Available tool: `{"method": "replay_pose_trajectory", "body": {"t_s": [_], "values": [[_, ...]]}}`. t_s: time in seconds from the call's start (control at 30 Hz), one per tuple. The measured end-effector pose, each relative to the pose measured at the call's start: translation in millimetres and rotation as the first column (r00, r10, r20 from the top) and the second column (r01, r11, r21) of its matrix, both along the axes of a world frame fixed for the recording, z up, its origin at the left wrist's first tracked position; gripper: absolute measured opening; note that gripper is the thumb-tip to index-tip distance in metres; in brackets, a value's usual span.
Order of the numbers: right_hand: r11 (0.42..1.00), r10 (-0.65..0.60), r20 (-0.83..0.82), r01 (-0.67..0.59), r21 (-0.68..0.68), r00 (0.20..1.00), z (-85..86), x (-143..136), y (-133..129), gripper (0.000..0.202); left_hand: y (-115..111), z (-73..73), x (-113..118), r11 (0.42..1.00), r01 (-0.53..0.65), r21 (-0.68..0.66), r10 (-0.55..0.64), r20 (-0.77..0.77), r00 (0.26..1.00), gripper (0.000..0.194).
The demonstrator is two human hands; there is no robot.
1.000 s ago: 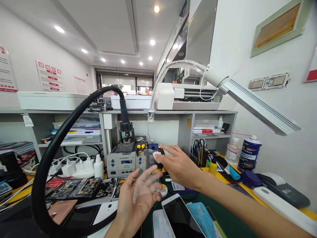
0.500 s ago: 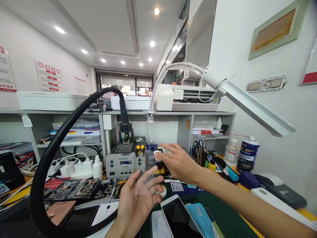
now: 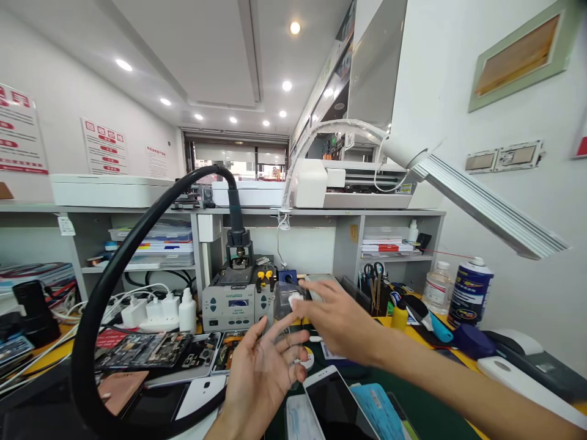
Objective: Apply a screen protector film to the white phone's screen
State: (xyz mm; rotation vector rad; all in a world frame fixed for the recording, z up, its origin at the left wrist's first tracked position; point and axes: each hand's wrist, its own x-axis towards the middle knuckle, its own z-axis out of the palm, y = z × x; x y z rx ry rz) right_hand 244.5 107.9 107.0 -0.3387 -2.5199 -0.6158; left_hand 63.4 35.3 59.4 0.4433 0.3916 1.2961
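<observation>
My left hand (image 3: 263, 376) is palm up with its fingers apart and slightly curled. A thin, see-through plastic sheet (image 3: 265, 355) rests between its thumb and fingers; its outline is hard to make out. Just above, my right hand (image 3: 337, 315) reaches in from the right, blurred. A small white wad (image 3: 296, 299) sits at its thumb and fingertips, close to the left index finger. Below the hands lies a white-framed phone (image 3: 337, 403) with a dark screen, beside a light blue packet (image 3: 378, 409).
A grey soldering station (image 3: 229, 308) stands behind the hands. A thick black hose (image 3: 87, 318) loops across the left. Circuit boards (image 3: 142, 351) lie at left. On the right are a blue spray can (image 3: 470, 293), a clear bottle (image 3: 437, 287) and scissors (image 3: 373, 278). A lamp (image 3: 490, 205) hangs above.
My right hand has tilted down, its fingers now nearer the left fingertips with the white wad. The left hand stays palm up. The whole view has shifted slightly.
</observation>
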Motion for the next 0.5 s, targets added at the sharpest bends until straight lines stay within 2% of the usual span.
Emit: {"method": "replay_pose_trajectory", "body": {"t_s": [0.1, 0.13, 0.27, 0.33, 0.5], "values": [[0.993, 0.112, 0.026, -0.111, -0.043, 0.993, -12.7, 1, -9, 0.042, 1, 0.0, 1, 1.0, 0.009, 0.005, -0.009, 0.015, 1.0, 0.042], [0.993, 0.111, 0.02, -0.11, -0.038, 0.994, -14.0, 2, -8, 0.042, 2, 0.0, 2, 1.0, 0.01, 0.004, -0.01, 0.014, 1.0, 0.043], [0.999, -0.032, -0.082, 0.032, 0.003, 0.996, -7.0, 6, 4, 0.039, 2, -1.4, 2, 1.0, 0.017, -0.008, -0.017, -0.007, 1.0, 0.053], [0.999, -0.033, -0.087, 0.033, -0.001, 0.996, -7.3, 3, 3, 0.037, 3, -2.9, 2, 1.0, 0.017, -0.005, -0.017, -0.001, 1.0, 0.054], [0.989, 0.148, -0.013, -0.148, -0.026, 0.989, -21.2, -3, -12, 0.039, 5, -4.8, 3, 1.0, 0.009, 0.013, -0.01, 0.052, 0.999, 0.044]]}}
